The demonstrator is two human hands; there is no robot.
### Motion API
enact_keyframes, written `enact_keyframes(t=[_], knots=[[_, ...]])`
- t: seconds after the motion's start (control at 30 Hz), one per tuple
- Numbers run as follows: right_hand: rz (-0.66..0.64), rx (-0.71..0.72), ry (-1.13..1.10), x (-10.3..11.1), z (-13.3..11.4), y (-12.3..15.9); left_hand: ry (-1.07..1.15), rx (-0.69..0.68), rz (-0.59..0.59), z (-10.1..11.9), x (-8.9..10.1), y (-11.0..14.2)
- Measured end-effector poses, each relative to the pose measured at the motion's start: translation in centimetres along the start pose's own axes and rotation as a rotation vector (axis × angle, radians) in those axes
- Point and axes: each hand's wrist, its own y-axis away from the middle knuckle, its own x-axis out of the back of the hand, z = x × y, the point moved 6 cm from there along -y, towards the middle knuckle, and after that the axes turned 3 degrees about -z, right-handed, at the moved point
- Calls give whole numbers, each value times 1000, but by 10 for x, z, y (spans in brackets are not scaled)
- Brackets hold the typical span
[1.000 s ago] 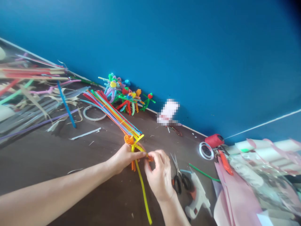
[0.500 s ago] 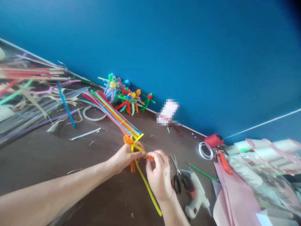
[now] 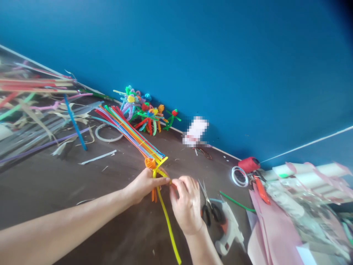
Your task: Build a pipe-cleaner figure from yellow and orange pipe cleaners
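Note:
A pipe cleaner figure with an orange coiled head (image 3: 150, 163) is held between thumb and fingers of my left hand (image 3: 140, 186). Its orange legs hang below those fingers. A yellow pipe cleaner (image 3: 168, 222) crosses the body, with one long free tail running down toward the lower edge and a short end sticking out above. My right hand (image 3: 187, 204) pinches the yellow-wrapped arm of the figure, close to my left thumb; its fingertips partly hide the spot. Just behind the figure lies a bundle of coloured pipe cleaners (image 3: 132, 132).
Finished pipe cleaner figures (image 3: 149, 114) stand along the blue wall. Scissors (image 3: 209, 206), a white glue gun (image 3: 230, 230) and a green pipe cleaner (image 3: 237, 201) lie right of my hands. Red-handled pliers (image 3: 261, 189) and pink sheets (image 3: 271, 224) are farther right. Loose strips (image 3: 41, 121) cover the left.
My right fingers have shifted slightly along the figure's arm, and its orange end is now hidden. The long yellow tail has swung a little left and lower. My left hand keeps its hold.

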Motion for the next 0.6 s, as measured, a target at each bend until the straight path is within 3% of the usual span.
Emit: enact_keyframes(t=[0.17, 0.6], knots=[[8, 11, 29, -2, -1, 1, 45, 16, 51, -2, 2, -1], [27, 41, 57, -2, -2, -1, -45, -37, 5, 4, 0, -1]])
